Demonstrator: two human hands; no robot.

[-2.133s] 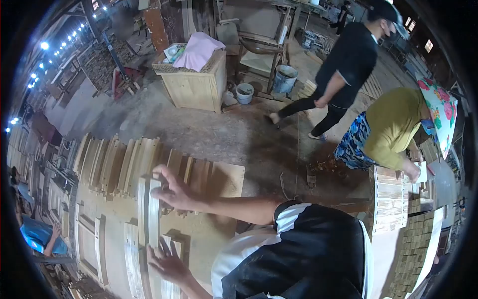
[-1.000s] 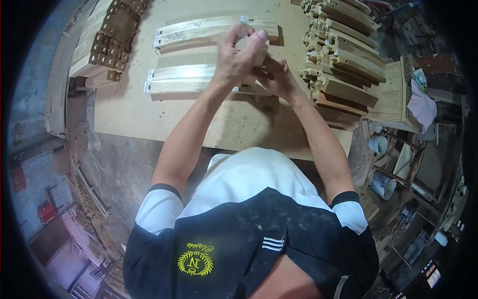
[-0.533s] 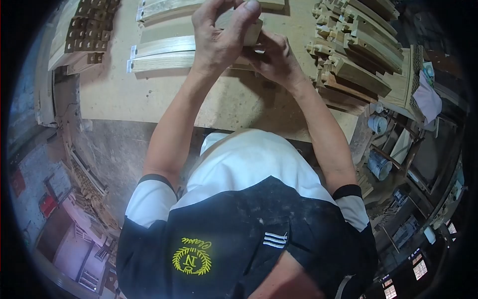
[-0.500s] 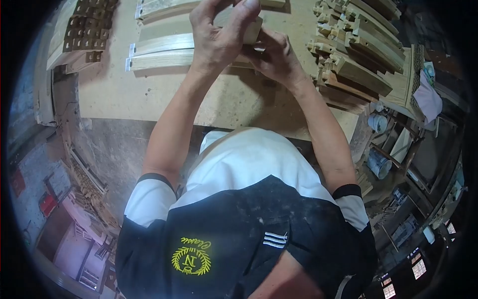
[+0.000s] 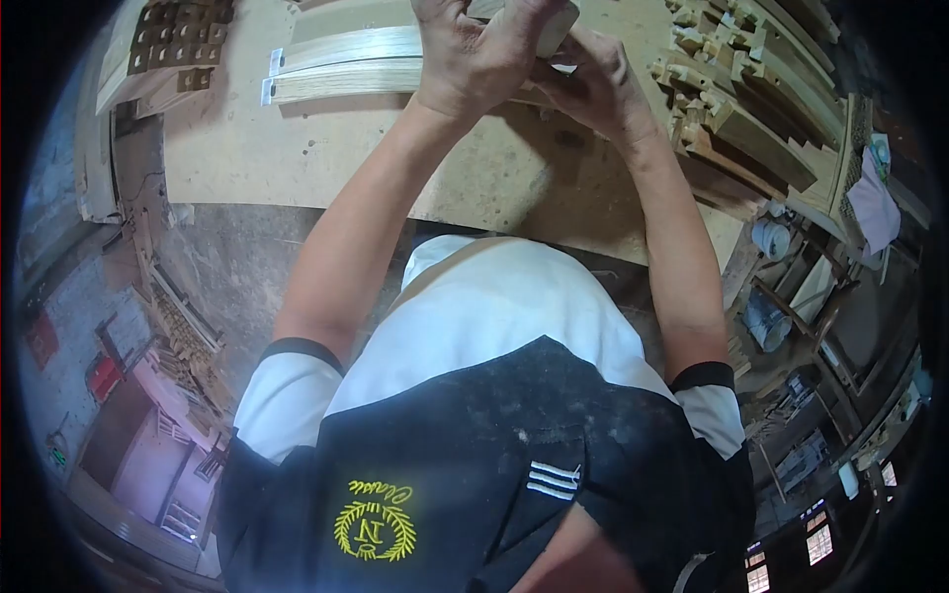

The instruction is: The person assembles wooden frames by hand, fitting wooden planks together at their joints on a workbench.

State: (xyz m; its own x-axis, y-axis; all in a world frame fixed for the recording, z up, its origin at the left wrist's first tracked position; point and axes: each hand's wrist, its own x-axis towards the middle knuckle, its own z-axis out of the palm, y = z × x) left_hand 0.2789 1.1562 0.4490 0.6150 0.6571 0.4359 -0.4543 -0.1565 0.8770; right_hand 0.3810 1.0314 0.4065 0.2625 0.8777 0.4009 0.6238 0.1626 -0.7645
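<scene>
My left hand (image 5: 474, 59) is closed round a pale wooden piece (image 5: 560, 28) at the top edge of the view. The far part of that piece is cut off by the frame. My right hand (image 5: 605, 87) bends in from the other side, its fingers curled against the piece's near end and partly hidden behind my left hand. Below and left of the hands, long pale wooden slats (image 5: 346, 81) lie side by side on the workbench (image 5: 297, 163), with small whitish tabs at their left ends.
Stacked wooden parts with tenon ends (image 5: 756, 119) lie at the bench's right side. Blocks with holes (image 5: 178, 44) are piled at the far left. Right of the bench are a bucket (image 5: 766, 321) and a pink cloth (image 5: 875, 198).
The view has shifted, so bench, slats and stacks sit higher in the picture. Both hands appear farther up and right, still on the wooden piece.
</scene>
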